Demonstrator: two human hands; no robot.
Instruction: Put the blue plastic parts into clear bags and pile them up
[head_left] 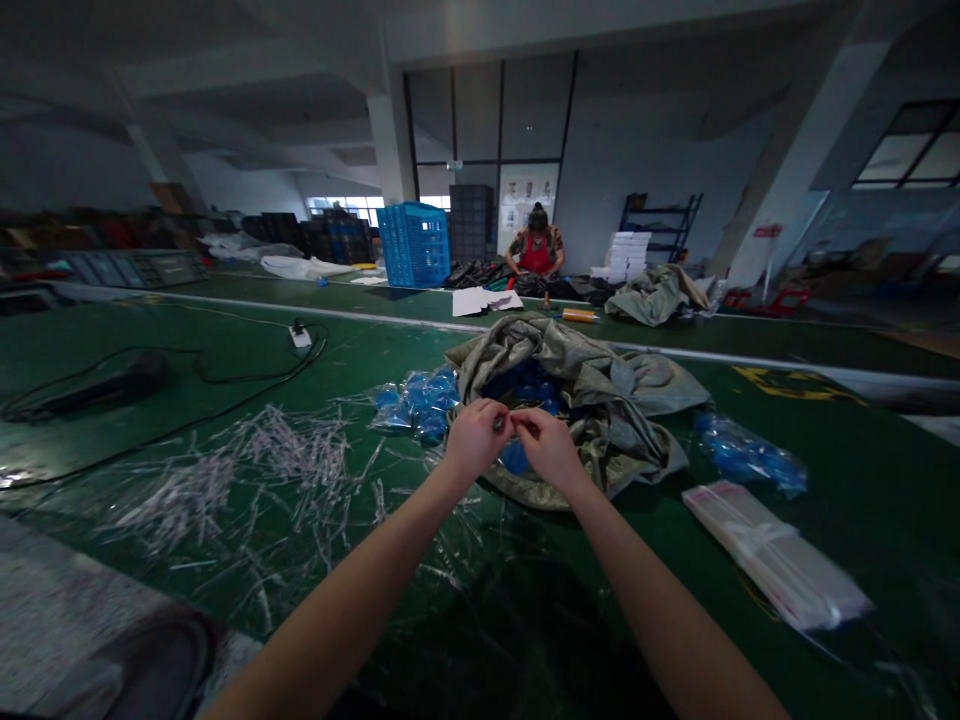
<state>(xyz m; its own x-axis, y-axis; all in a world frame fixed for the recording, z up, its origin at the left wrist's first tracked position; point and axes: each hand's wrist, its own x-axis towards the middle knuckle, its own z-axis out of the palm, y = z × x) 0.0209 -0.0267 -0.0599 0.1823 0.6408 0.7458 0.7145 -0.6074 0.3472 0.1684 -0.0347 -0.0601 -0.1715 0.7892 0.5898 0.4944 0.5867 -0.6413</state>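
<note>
Forearms first, bare, rising from the bottom edge and meeting in the middle. The left hand (474,438) and right hand (551,445) are knuckle to knuckle. Each grip is closed, thumb and fingertips pinching one small dark piece (502,422) between them, and it's too small to say what it is. It sits right where the two grips meet, held up above the glossy green floor (525,620).

Look right of the grip, close in: a flat stack of clear plastic sleeves with a red edge (772,555) lies on the floor. Left of the grip, a wide scatter of thin clear plastic strips (240,480) is spread out.

Just beyond the grip, almost under the fingers, an olive-grey cloth sack (600,400) lies open and crumpled, with round blue pieces (525,385) showing in its mouth. A left clear bag of blue pieces (416,400) rests against the sack. A right clear bag of blue pieces (750,455) lies a little apart from it on the other side.

Further out to the left, a black cable (225,370) loops across to a white power strip (300,335). Far beyond the grip, past a white floor line, a blue plastic crate (412,243) stands. To its right a co-worker in a red top (536,250) bends over dark things, with a stack of white boxes (628,255) just to their right.
</note>
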